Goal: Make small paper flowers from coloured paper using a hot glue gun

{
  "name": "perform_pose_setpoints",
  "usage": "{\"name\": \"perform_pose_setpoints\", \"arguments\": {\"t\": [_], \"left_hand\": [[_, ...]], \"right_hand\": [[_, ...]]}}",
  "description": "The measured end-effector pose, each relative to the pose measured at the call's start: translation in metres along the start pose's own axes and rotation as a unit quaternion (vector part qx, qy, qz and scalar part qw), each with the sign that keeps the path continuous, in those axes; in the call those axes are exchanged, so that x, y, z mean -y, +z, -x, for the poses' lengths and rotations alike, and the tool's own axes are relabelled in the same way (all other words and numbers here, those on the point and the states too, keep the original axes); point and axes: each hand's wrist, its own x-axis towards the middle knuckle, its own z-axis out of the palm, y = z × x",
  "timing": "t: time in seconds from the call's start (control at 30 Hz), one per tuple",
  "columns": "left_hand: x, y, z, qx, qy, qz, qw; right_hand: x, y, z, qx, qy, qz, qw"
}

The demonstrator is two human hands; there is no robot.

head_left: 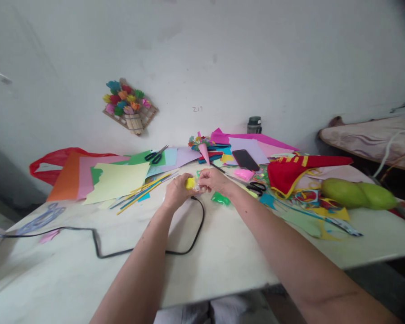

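Above the middle of the table, my left hand [177,191] is closed around a small clear packet with a soft yellow lump [190,183] in it. My right hand [214,181] pinches the packet's clear plastic end from the other side. Just below the right wrist lies a shiny green packet [220,198]. Farther right is a similar pink packet [243,174]. A black cable [202,220] curves across the tabletop beneath both hands, its tip close under the yellow packet.
Coloured paper sheets [118,182] and dark-handled scissors [156,155] lie at left, near thin yellow and blue strips [143,191]. Behind my hands stands a pink cone [204,153]. To the right are a phone [245,160], more scissors [256,188], red cloth [290,174] and green fruit [342,192].
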Motion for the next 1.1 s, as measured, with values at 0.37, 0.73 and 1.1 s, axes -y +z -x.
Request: {"name": "perform_pose_setpoints", "arguments": {"t": [0.37, 0.73, 1.1], "left_hand": [[0.0001, -0.002, -0.0008, -0.013, -0.045, 0.01, 0.999], [0.0009, -0.0006, -0.0007, -0.024, -0.055, -0.021, 0.998], [0.0008, -0.0009, -0.0017, -0.002, -0.07, 0.004, 0.998]], "right_hand": [[-0.0023, 0.0041, -0.0026, -0.067, -0.015, 0.069, 0.995], [-0.0047, 0.0078, -0.0046, -0.101, -0.096, 0.082, 0.987], [-0.0055, 0.0071, -0.0037, -0.088, -0.113, 0.047, 0.989]]}}
